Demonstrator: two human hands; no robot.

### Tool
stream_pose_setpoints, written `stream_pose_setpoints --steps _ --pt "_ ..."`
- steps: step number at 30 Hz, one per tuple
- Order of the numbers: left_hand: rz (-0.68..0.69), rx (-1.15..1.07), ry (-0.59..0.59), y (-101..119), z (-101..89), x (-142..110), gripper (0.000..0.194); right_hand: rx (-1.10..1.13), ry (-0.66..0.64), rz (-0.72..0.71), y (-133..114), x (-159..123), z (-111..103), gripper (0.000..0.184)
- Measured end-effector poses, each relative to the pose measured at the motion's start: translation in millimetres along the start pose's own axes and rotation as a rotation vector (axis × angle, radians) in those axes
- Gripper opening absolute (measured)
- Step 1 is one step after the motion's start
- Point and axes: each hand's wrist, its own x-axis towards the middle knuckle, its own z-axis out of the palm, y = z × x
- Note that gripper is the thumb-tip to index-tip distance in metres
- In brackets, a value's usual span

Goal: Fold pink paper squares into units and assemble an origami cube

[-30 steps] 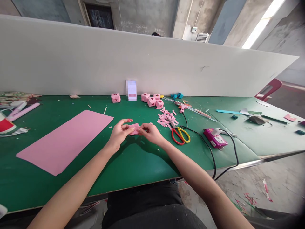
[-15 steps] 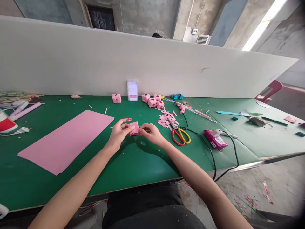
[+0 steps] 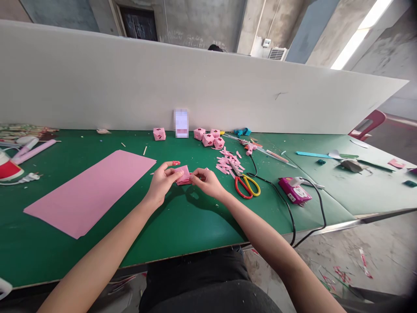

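Between my hands, just above the green table, is a small folded pink paper piece (image 3: 183, 174) with layered edges showing along its near side. My left hand (image 3: 163, 180) pinches its left side, thumb on top; red wrapping with light spots covers one fingertip. On the other side, my right hand (image 3: 206, 180) grips the right edge between thumb and fingers, which partly hide it. Left of my hands lies a long stack of pink paper (image 3: 91, 193). Scissors (image 3: 246, 182) with red and yellow handles rest to the right, their blades on pink paper scraps (image 3: 224, 161).
Several pink paper cubes (image 3: 207, 139) stand at the back near a blurred phone (image 3: 181, 124) against the white partition (image 3: 130, 82). A pink glue gun (image 3: 250, 148) and a purple power strip (image 3: 295, 191) with a black cable lie on the right. The table's edge is close to my body.
The folded pink paper has tilted, so its upper face and the layered near edge show more. Both hands keep their pinch, almost in place.
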Motion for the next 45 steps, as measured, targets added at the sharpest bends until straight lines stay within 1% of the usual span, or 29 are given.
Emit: stream_pose_setpoints --steps 7,15,18,22,26,30,34,37,41,45 --pt "0.002 -0.003 -0.007 0.8 0.7 -1.0 0.051 -0.020 -0.009 -0.046 -4.3 -0.2 -0.1 0.022" --pt "0.010 -0.012 0.007 0.7 0.3 -0.1 0.052 0.043 0.019 0.023 -8.3 -0.5 -1.2 0.023" --pt "0.016 -0.023 0.013 -0.6 -0.7 0.6 0.052 0.044 0.040 0.021 -9.3 -0.9 -2.6 0.025" --pt "0.016 -0.021 -0.002 -0.7 -0.4 0.1 0.052 0.021 0.020 0.021 -5.8 -0.9 -1.4 0.029" --pt "0.008 -0.009 -0.004 0.9 0.7 -1.1 0.054 0.013 0.019 -0.002 -1.6 0.1 1.2 0.027" --pt "0.009 -0.017 -0.003 1.5 1.4 -1.5 0.056 0.025 0.022 -0.011 -4.1 0.0 1.0 0.026" --pt "0.007 -0.053 -0.067 0.0 2.2 -1.3 0.064 0.054 0.041 -0.008 -6.6 -0.1 -1.1 0.029" --pt "-0.007 -0.066 -0.121 -1.5 3.2 -1.8 0.070 0.136 0.049 0.021 -5.0 1.2 -2.6 0.031" --pt "0.008 -0.067 -0.119 -2.7 3.7 -2.4 0.068 0.207 0.058 0.060 -3.0 2.3 -2.3 0.035" --pt "0.026 -0.039 -0.100 -3.4 2.7 -1.9 0.068 0.203 0.046 0.042 -3.2 1.3 0.1 0.037"
